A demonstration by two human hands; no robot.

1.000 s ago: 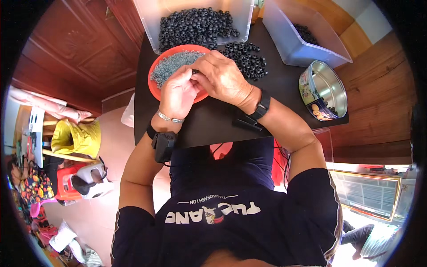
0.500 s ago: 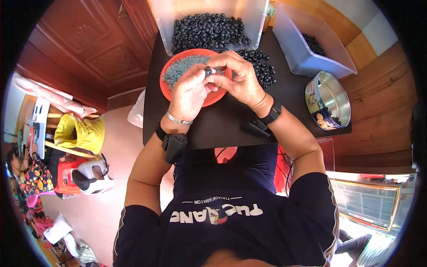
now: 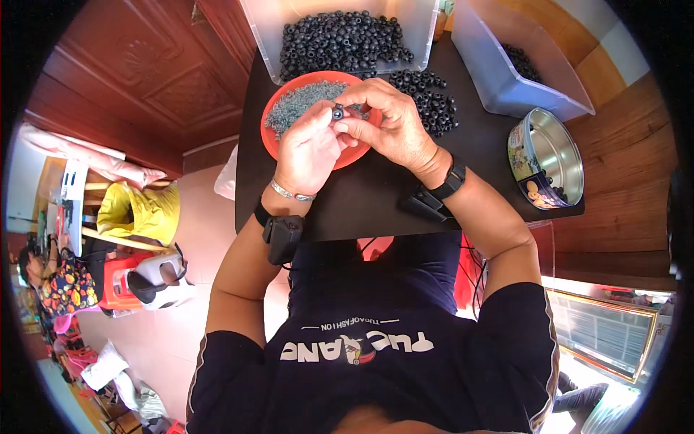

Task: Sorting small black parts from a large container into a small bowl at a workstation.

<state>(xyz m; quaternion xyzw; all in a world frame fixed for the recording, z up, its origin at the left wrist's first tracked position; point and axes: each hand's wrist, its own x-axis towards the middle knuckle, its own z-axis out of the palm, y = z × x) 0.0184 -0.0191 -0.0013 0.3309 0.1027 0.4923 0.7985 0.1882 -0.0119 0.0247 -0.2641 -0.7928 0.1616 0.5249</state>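
Between the thumb and fingers of my left hand (image 3: 306, 150) is a small round black part (image 3: 337, 114) with a ring-shaped hole facing up. My right hand (image 3: 396, 132) meets it from the right, thumb and forefinger pinched together beside the part. Whatever those right fingertips hold is too small to make out. Both hands are over the right side of a red-orange bowl (image 3: 269, 143) filled with small grey pieces (image 3: 293, 106). Just right of the bowl, a loose heap of black parts (image 3: 436, 112) lies on the dark table (image 3: 347, 206).
A clear plastic bin (image 3: 262, 37) behind the bowl holds many black parts (image 3: 343, 47). Another translucent bin (image 3: 499, 90) stands at the far right with more inside. Near the right edge sits a round tin (image 3: 526, 160) with a few black parts. A wooden wall (image 3: 622, 166) borders the right side.
The black part has turned in my left fingers, so its hole now shows more plainly. Both hands stay together over the bowl. The whole view has shifted slightly.
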